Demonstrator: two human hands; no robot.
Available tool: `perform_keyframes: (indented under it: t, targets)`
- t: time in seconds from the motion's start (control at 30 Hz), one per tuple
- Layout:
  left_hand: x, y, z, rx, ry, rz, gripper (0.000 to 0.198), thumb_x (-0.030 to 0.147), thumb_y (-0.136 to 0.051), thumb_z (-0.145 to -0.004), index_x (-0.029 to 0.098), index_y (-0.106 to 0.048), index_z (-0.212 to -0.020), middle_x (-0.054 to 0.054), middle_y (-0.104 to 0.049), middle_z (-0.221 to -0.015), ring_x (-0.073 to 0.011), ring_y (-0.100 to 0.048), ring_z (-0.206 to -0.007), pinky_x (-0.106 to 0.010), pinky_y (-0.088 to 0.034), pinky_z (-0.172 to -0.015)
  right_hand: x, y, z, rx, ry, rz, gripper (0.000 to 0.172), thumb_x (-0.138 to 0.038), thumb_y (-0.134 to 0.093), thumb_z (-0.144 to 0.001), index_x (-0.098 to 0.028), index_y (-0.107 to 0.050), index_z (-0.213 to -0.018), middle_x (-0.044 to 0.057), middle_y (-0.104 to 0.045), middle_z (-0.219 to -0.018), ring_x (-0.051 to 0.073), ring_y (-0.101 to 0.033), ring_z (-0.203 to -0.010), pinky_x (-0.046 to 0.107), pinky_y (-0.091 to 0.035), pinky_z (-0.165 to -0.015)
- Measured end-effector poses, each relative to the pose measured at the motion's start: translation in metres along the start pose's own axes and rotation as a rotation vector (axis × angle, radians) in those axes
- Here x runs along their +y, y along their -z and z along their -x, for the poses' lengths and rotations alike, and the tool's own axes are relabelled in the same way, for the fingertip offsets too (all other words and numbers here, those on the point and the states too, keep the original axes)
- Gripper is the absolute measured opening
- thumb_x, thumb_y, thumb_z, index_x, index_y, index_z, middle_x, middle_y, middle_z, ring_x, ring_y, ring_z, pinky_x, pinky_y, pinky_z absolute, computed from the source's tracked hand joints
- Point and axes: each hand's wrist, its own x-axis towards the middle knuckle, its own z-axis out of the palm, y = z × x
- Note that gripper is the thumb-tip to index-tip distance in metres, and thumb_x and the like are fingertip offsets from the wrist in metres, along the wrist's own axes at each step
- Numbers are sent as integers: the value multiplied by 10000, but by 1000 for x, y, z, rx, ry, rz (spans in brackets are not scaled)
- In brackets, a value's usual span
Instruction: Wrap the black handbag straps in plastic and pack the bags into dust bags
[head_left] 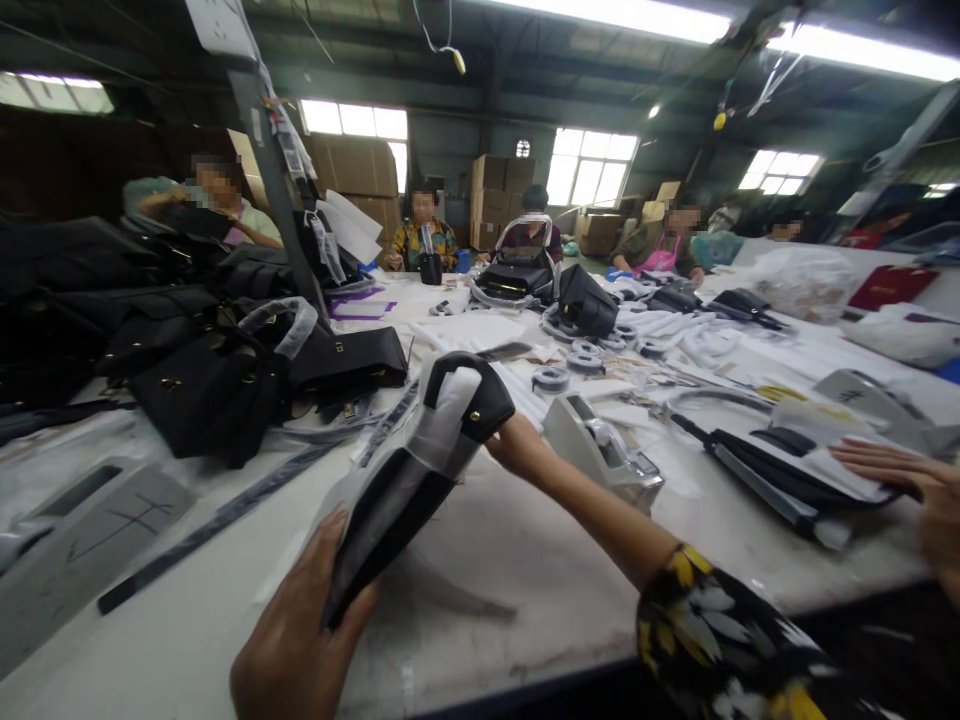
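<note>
A black handbag [397, 515] is tilted above the near part of the white table, with pale wrapping around its upper part and a gold stud near its top corner. My left hand [300, 620] grips its lower end, thumb on one side and fingers on the other. Behind the bag's upper right corner is my right hand [517, 445]; its fingers are mostly hidden by the bag, and it seems to hold that corner. A grey tape dispenser [600, 450] stands just right of my right hand.
Black handbags [210, 380] are piled at the left, beside a grey dispenser [90, 550]. A dark strip [225, 520] lies on the table [540, 600]. At right, a co-worker's hand [900, 470] rests on another bag [780, 470]. Several people sit across the table among bags and tape rolls [551, 379].
</note>
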Motion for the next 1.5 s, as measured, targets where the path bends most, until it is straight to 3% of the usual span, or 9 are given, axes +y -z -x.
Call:
perform_keyframes:
  t: [0.17, 0.43, 0.7, 0.8, 0.9, 1.03, 1.17, 1.27, 1.5]
  targets:
    - [0, 0, -7, 19, 64, -5, 690, 376, -593, -937, 360, -262, -1543, -7, -561, -1447, -247, -623, -1211, -337, -531, -973, -14, -42, 129, -144, 137, -83, 622, -469, -743, -790, -226, -573, -1336, 122, -654, -1268, 295, -585, -1173, 420, -450, -1022]
    - [-1, 11, -25, -72, 181, -32, 657, 436, -608, -921, 347, -341, -1513, -28, -585, -1422, -270, -645, -1178, -331, -560, -874, -18, -69, 169, -141, -247, -576, 313, -251, -481, -951, -221, -621, -1229, 52, -764, -907, 206, -705, -727, 320, -549, -671]
    - [-1, 10, -25, -23, -191, -93, 664, 312, -593, -943, 262, -303, -1538, -72, -558, -1447, -254, -622, -1211, -329, -508, -979, -26, -34, 201, -157, 272, 307, 303, -161, -580, -927, -184, -668, -1216, 134, -700, -1199, 290, -632, -995, 413, -508, -846]
    - [2, 8, -20, 2, -427, -108, 627, 249, -546, -964, 194, -303, -1539, -102, -553, -1448, -253, -600, -1241, -356, -478, -1026, -35, -25, 210, -122, 442, 298, 371, -296, -649, -914, -194, -611, -1269, 122, -631, -1333, 310, -576, -1167, 451, -476, -955]
    - [10, 5, -7, 28, -589, -112, 554, 172, -522, -967, 161, -381, -1503, -118, -554, -1443, -254, -572, -1275, -376, -471, -1037, -49, -8, 216, -47, 700, 121, 338, -421, -609, -945, -181, -628, -1182, 91, -708, -1174, 246, -637, -1066, 377, -507, -892]
    - [24, 0, 18, 41, -689, -102, 470, 104, -490, -972, 195, -496, -1433, -97, -556, -1443, -247, -542, -1311, -384, -442, -1068, -60, 29, 194, 126, 833, -85, 190, -264, -563, -979, -153, -651, -1106, 74, -738, -962, 165, -668, -810, 274, -522, -720]
    - [38, -5, 40, 38, -687, -59, 455, 67, -406, -997, 252, -560, -1383, -43, -597, -1405, -206, -547, -1305, -356, -363, -1136, -44, 43, 120, 155, 560, -71, 126, -199, -580, -966, -173, -692, -1020, 61, -735, -963, 158, -682, -880, 263, -522, -826]
    - [42, -8, 48, 21, -685, -16, 455, 78, -369, -1012, 270, -580, -1366, -20, -621, -1377, -187, -560, -1290, -338, -313, -1172, -20, 23, 53, -42, 290, 141, 136, -181, -665, -904, -181, -702, -1035, 54, -730, -964, 168, -692, -853, 272, -520, -806]
    - [37, -9, 48, 22, -743, -17, 424, 158, -347, -1034, 267, -578, -1371, -39, -645, -1343, -202, -578, -1272, -356, -289, -1196, 14, -46, -29, -187, 235, 298, 671, -231, -886, -648, -121, -606, -1248, 179, -643, -1204, 296, -649, -1058, 358, -505, -870]
